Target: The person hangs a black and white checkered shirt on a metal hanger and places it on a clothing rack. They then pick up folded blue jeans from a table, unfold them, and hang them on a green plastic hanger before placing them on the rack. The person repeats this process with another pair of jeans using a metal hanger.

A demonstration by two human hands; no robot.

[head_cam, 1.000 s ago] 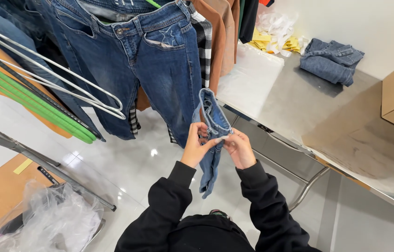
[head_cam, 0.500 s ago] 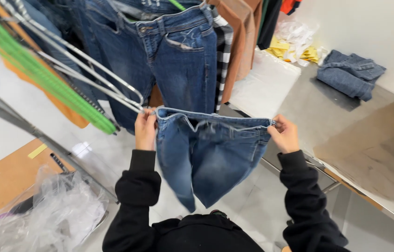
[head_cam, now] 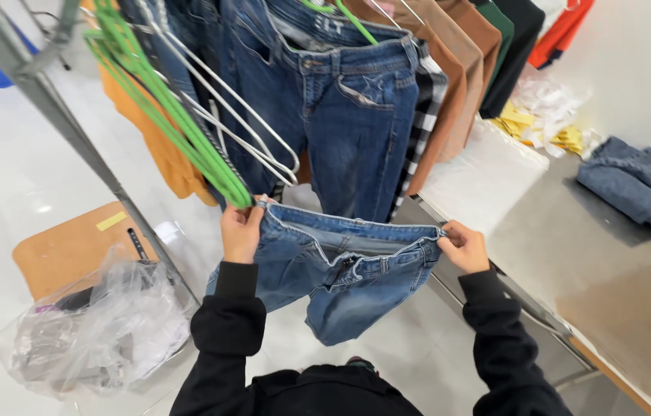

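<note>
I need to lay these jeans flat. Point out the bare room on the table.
Free: the grey table between the white sheet and the folded denim, running toward the near edge. Crowded: the far corner with yellow and white paper scraps, and the clothes rack to the left.

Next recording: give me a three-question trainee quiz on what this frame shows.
1. What do the left hand and right hand hold between them?
2. True or false: the folded denim lies on the floor.
3. The green hangers are: A) on the rack, B) on the table, C) in the plastic bag.

Key: 1. The small jeans, stretched by the waistband. 2. False, it lies on the table. 3. A.
</note>
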